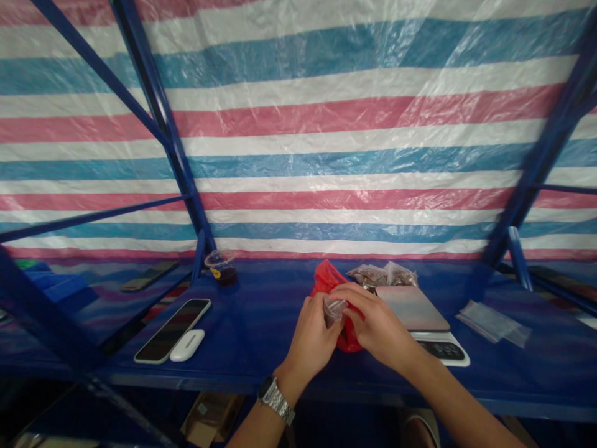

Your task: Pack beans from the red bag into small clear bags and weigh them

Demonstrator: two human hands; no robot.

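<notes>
Both my hands meet above a red plastic bag on the blue table. My left hand, with a metal-banded watch at the wrist, is closed around a small clear plastic bag. My right hand pinches the other side of that clear bag, fingers curled over it. What the clear bag contains is hard to make out. Just right of my hands lies a digital scale with a metal plate and black button panel, partly covered by my right forearm.
Filled clear bags lie behind the scale. Flat clear zip bags are to its right. On the left are a phone, a white earbud case and a plastic cup of dark liquid. Blue metal posts frame both sides.
</notes>
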